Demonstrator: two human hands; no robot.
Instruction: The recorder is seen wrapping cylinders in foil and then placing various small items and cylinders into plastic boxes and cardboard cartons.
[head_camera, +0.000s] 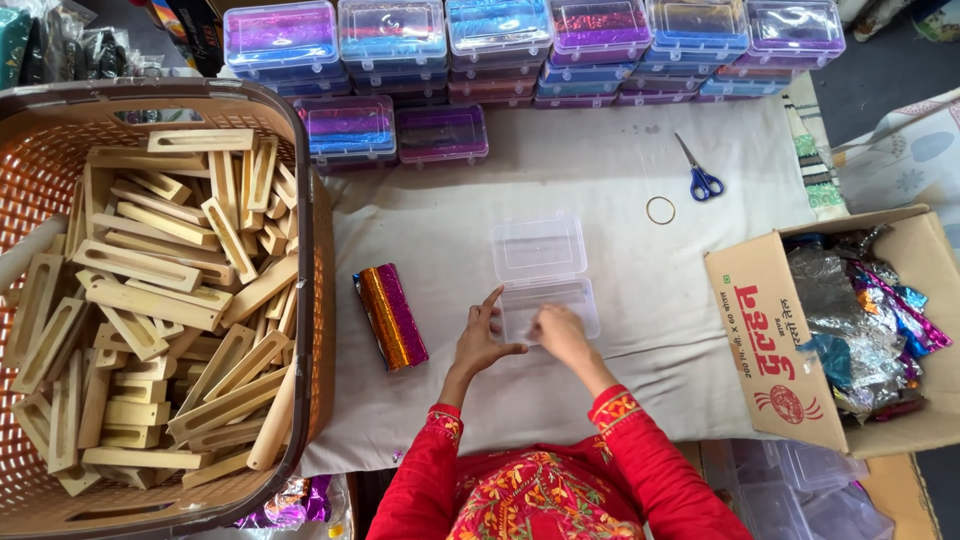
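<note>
At lower centre, both hands are working at one clear plastic box (545, 290) lying open mid-frame on the surface (620, 400): left hand (480, 340), grip released, is touching its near edge; right hand (560, 333), fingers curled, is reaching inside. Left, one foil-wrapped block (391, 316) is lying. Farther up, one rubber band (660, 210) and one pair of scissors (700, 172) are resting

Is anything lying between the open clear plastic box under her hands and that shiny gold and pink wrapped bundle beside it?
Nothing visible: only bare white cloth separates the gold and pink foil-wrapped bundle from the open clear plastic box, which the left hand and right hand touch.
</note>
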